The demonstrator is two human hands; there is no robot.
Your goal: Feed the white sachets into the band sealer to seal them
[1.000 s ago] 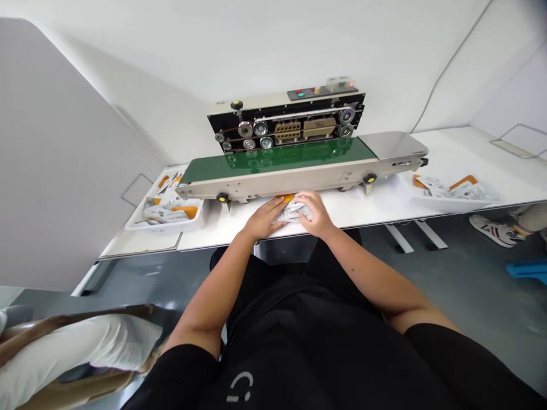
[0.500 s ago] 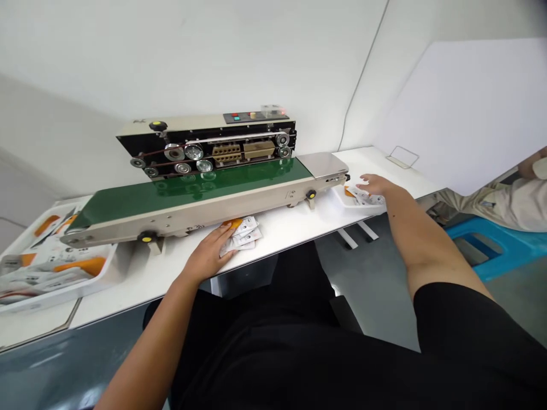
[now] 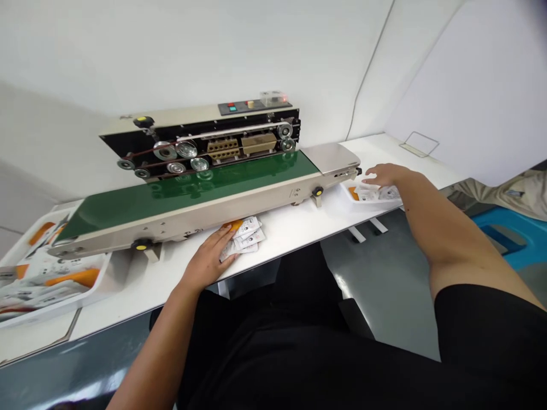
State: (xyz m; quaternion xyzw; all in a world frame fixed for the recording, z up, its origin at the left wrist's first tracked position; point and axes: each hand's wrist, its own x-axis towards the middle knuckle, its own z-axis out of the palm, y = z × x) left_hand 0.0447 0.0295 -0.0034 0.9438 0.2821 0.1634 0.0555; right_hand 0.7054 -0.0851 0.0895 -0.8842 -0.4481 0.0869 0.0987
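My left hand [image 3: 210, 259] rests on the white table and grips the left end of a small stack of white and orange sachets [image 3: 248, 234], thumb on the near side and fingers over the top. The stack lies in front of the conveyor. Over at the right, my right hand [image 3: 382, 174] hovers above a small white tray [image 3: 363, 206] of more sachets [image 3: 371, 193]. Its fingers are bent and apart, and I see nothing between them.
A band sealing machine [image 3: 205, 142] with a green conveyor belt [image 3: 179, 196] stands against the wall. Beneath its left end sits a large white bin [image 3: 111, 273] full of sachets. A wire stand [image 3: 419, 145] is at the back right. A blue stool [image 3: 508, 228] and a person's sleeve [image 3: 521, 191] show beyond.
The view has shifted slightly. My right hand stays over the small tray, its fingers now pointing lower toward the sachets. My left hand keeps its hold on the stack.
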